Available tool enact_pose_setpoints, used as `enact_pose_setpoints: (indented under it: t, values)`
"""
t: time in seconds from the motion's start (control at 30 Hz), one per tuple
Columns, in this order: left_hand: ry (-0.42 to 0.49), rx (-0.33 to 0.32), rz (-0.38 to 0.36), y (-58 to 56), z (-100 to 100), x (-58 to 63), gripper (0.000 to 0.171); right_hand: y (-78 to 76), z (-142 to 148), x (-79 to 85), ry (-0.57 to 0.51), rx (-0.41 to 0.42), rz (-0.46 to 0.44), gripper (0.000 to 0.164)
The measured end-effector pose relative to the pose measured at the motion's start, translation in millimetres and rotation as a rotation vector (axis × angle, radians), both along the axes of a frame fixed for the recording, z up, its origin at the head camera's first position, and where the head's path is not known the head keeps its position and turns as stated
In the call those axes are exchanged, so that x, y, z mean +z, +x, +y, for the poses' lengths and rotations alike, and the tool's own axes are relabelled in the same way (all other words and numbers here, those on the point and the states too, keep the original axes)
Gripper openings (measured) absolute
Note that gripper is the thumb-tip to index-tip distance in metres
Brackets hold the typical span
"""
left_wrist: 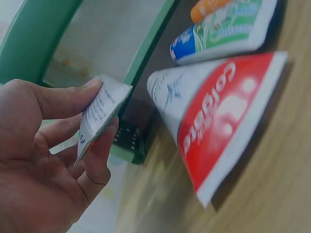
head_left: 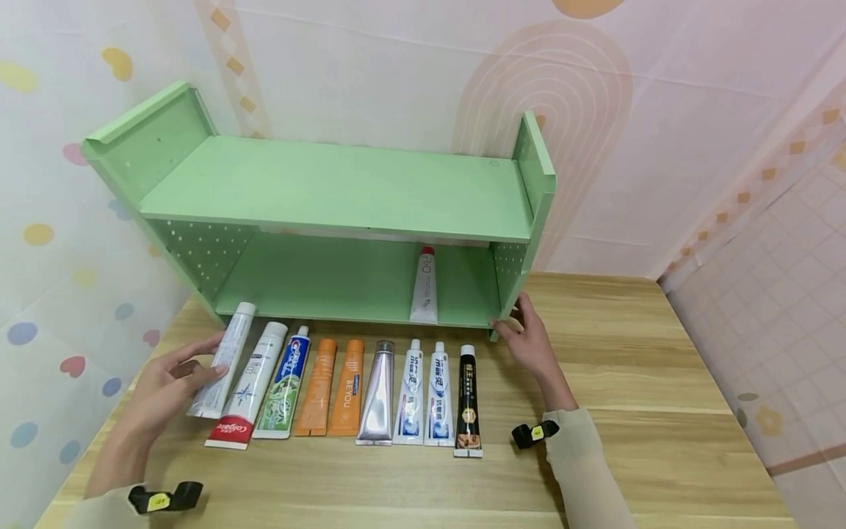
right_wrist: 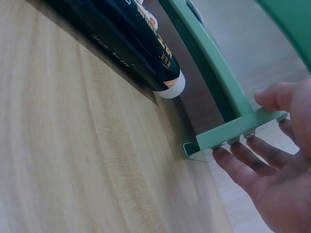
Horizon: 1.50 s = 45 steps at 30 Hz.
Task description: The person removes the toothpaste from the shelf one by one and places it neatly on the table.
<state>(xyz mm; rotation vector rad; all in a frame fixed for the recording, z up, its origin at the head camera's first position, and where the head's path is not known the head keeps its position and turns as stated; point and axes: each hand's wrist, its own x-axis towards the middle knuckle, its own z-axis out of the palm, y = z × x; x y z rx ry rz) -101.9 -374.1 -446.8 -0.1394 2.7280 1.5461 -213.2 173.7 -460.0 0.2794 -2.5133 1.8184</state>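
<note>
My left hand pinches a white toothpaste tube by its lower part, thumb on one face and fingers behind. In the left wrist view small print shows on that tube. Right beside it lies a red-and-white Colgate tube. My right hand grips the lower front corner of the green shelf's right side panel; in the right wrist view the thumb is on one side of the panel and the fingers on the other. A white tube with a red cap leans inside the lower shelf.
Right of the Colgate tube, a row on the wooden table holds a blue-green Crest tube, orange tubes, a silver tube, blue-and-white tubes and a black tube. A patterned curtain hangs behind.
</note>
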Motion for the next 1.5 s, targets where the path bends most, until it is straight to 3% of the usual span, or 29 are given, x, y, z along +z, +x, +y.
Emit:
enact_pose_setpoints:
  t: [0.33, 0.63, 0.83, 0.93, 1.17, 1.5]
  values:
    - [-0.119, 0.002, -0.046, 5.8, -15, -8.8, 0.061, 0.2, -1, -0.7, 0.001, -0.003, -0.004, 0.067]
    - [-0.145, -0.017, -0.15, 3.0, -18, -13.4, 0.065, 0.6, -1, -0.5, 0.008, -0.003, -0.003, 0.066]
    - [-0.127, -0.018, -0.183, 1.5, -18, -16.4, 0.065, 1.1, -1, 0.4, 0.006, -0.001, -0.006, 0.066]
    - [-0.138, -0.015, -0.186, 0.6, -17, -16.5, 0.065, 1.3, -1, 0.8, 0.009, 0.002, -0.002, 0.066]
    - [-0.301, -0.025, -0.145, -2.2, -15, -11.3, 0.062, 1.7, -1, 1.7, 0.008, 0.005, 0.008, 0.066]
    - [-0.402, -0.05, -0.146, -4.4, -16, -7.4, 0.062, 1.9, -1, 1.1, 0.013, 0.001, 0.01, 0.067]
